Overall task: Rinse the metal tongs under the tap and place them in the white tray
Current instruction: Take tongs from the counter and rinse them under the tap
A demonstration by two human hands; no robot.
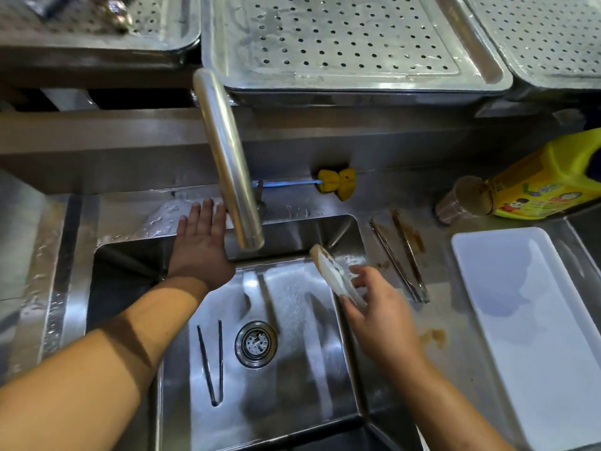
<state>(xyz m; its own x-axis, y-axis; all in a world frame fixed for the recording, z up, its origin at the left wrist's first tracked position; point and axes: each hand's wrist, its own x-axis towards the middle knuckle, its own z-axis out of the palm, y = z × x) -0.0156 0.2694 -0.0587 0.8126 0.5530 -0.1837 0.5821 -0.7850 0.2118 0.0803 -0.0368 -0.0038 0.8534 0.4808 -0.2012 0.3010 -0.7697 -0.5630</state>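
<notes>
One pair of metal tongs (212,362) lies on the sink floor (292,369) left of the drain (256,344). A second, stained pair of tongs (400,255) lies on the counter right of the sink. The tap spout (232,164) arches over the basin; no water is running. My left hand (201,242) reaches flat, fingers straight, toward the back ledge beside the spout. My right hand (374,304) pinches a pale sponge (335,271) over the sink's right rim. The white tray (536,336) stands at the right and holds nothing.
A yellow detergent jug (553,180) lies on its side at the back right beside a brown glass (461,200). A yellow-headed brush (338,183) rests against the back wall. Perforated steel trays (351,37) fill the shelf above. Brown stains mark the counter (434,336).
</notes>
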